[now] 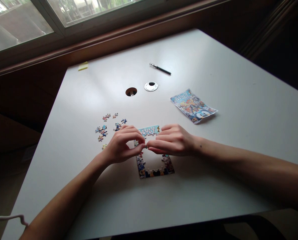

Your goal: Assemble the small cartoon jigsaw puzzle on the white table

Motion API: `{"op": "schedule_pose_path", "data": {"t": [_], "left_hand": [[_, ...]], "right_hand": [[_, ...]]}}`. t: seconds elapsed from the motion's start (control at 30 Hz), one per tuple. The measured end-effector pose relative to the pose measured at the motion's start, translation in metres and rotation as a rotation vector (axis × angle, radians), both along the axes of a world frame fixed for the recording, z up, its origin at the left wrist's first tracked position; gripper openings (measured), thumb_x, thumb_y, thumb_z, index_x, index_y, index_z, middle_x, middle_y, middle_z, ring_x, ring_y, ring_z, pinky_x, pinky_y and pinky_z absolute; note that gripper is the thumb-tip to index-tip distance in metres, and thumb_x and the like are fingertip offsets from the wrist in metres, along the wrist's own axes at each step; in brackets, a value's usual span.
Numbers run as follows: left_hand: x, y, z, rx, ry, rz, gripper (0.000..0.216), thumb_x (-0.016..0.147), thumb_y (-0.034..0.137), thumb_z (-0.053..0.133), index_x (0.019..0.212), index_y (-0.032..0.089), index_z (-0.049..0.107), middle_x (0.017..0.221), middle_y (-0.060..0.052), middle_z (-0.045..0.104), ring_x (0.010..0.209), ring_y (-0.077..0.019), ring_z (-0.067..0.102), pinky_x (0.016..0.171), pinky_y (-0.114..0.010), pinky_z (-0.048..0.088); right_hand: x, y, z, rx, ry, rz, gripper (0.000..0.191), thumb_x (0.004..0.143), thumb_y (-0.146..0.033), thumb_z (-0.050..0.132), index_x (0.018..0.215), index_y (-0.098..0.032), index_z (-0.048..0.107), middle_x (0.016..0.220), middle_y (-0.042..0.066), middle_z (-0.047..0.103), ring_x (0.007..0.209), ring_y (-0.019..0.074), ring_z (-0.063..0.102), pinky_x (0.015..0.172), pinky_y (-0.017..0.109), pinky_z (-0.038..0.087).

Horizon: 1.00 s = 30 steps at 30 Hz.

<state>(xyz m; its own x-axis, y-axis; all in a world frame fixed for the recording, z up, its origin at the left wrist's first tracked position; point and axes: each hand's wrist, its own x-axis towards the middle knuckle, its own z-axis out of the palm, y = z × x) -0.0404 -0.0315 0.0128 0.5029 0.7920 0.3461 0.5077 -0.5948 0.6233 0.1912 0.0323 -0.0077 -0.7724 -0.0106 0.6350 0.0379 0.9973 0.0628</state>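
A partly built jigsaw frame (152,168) lies on the white table (214,160), its blue top strip (149,130) showing behind my fingers. My left hand (122,144) and my right hand (171,140) meet above the frame's left side, both pinched together on a small puzzle piece (146,146) that is mostly hidden. Several loose puzzle pieces (106,128) are scattered to the left of my left hand.
A colourful puzzle packet (192,106) lies to the right behind the frame. Further back are a black pen (160,69), a round cable hole (131,91), its silver cap (151,86) and a yellow sticky note (83,66). A window runs behind the table.
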Motion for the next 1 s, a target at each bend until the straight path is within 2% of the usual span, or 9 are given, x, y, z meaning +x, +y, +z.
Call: {"op": "schedule_pose_path", "data": {"t": [0.13,0.3,0.4,0.6,0.73,0.83,1.0], "left_hand": [[-0.006,0.003,-0.001,-0.041,-0.085,0.096,0.011,0.091,0.023,0.061,0.083,0.018,0.067,0.081,-0.005,0.069,0.076,-0.0175,0.060,0.076,-0.033,0.046],[-0.010,0.003,-0.003,-0.011,-0.146,0.258,0.021,0.094,0.023,0.056,0.076,0.017,0.065,0.076,-0.005,0.065,0.074,-0.0168,0.057,0.073,-0.032,0.044],[-0.010,0.002,-0.003,-0.067,-0.220,0.323,0.023,0.095,0.026,0.055,0.076,0.017,0.066,0.075,-0.004,0.064,0.074,-0.0160,0.057,0.071,-0.030,0.044],[-0.011,0.010,-0.007,-0.205,-0.679,0.455,0.025,0.093,0.026,0.053,0.072,0.017,0.064,0.070,-0.002,0.057,0.070,-0.0131,0.053,0.067,-0.027,0.043],[-0.012,0.017,-0.006,-0.301,-0.968,0.475,0.025,0.090,0.026,0.051,0.067,0.017,0.057,0.065,-0.001,0.048,0.062,-0.0116,0.049,0.061,-0.026,0.042],[-0.013,0.020,-0.003,-0.360,-1.093,0.488,0.025,0.088,0.028,0.052,0.065,0.018,0.051,0.063,0.001,0.043,0.058,-0.0102,0.045,0.056,-0.024,0.042],[-0.016,0.021,-0.001,-0.377,-1.148,0.572,0.028,0.083,0.034,0.058,0.063,0.018,0.045,0.062,0.002,0.037,0.056,-0.0089,0.042,0.053,-0.022,0.042]], "right_hand": [[0.000,0.003,-0.008,-0.109,0.063,-0.042,0.013,0.097,-0.027,0.058,0.095,-0.017,0.066,0.066,-0.003,0.068,0.053,0.0090,0.056,0.056,0.026,0.040],[0.001,0.008,-0.015,-0.248,0.038,-0.168,0.012,0.093,-0.027,0.060,0.095,-0.019,0.068,0.060,-0.003,0.067,0.051,0.0117,0.058,0.059,0.026,0.042],[0.001,0.009,-0.016,-0.290,-0.005,-0.191,0.010,0.091,-0.026,0.061,0.095,-0.019,0.068,0.062,-0.002,0.069,0.053,0.0122,0.060,0.061,0.026,0.043],[0.001,0.010,-0.018,-0.348,-0.061,-0.196,0.011,0.091,-0.027,0.062,0.096,-0.019,0.069,0.066,-0.001,0.070,0.053,0.0115,0.060,0.061,0.026,0.042],[0.001,0.010,-0.018,-0.373,-0.084,-0.203,0.013,0.090,-0.028,0.063,0.096,-0.018,0.069,0.065,-0.001,0.069,0.053,0.0121,0.060,0.060,0.025,0.041],[0.001,0.010,-0.018,-0.384,-0.098,-0.206,0.013,0.091,-0.028,0.063,0.096,-0.018,0.069,0.064,0.000,0.069,0.053,0.0121,0.060,0.060,0.025,0.041],[0.002,0.010,-0.018,-0.398,-0.112,-0.216,0.014,0.091,-0.030,0.063,0.096,-0.019,0.069,0.064,-0.001,0.068,0.052,0.0115,0.059,0.060,0.025,0.039]]}}
